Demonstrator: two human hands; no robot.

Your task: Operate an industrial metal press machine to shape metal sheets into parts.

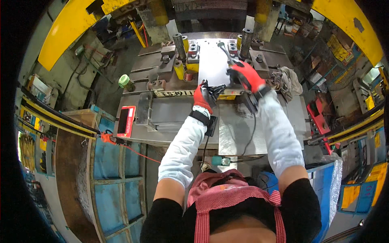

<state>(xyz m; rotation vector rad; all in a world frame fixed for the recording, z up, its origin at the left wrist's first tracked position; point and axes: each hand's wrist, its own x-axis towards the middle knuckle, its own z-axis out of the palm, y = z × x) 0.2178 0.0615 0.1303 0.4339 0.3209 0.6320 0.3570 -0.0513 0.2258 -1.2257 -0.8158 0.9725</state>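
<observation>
A bright, flat sheet (212,60) lies in the press tooling between the posts. My right hand (248,76), in a red glove with black fingers, is closed around the handle of a dark tool with a round end (221,45). That end is over the sheet's right part. My left hand (206,97), gloved alike, is by the sheet's near edge, thumb and black fingers apart. Whether its fingertips touch the sheet I cannot make out. Both forearms wear white sleeves, and a dark device with a cable hangs at each wrist.
Dark ribbed posts (245,43) flank the sheet. Flat metal plates (178,111) lie front left, near a red-framed dark panel (126,121). A smooth metal plate (239,131) covers the front right. A grey rag (288,83) sits right, a green-lidded jar (125,82) left.
</observation>
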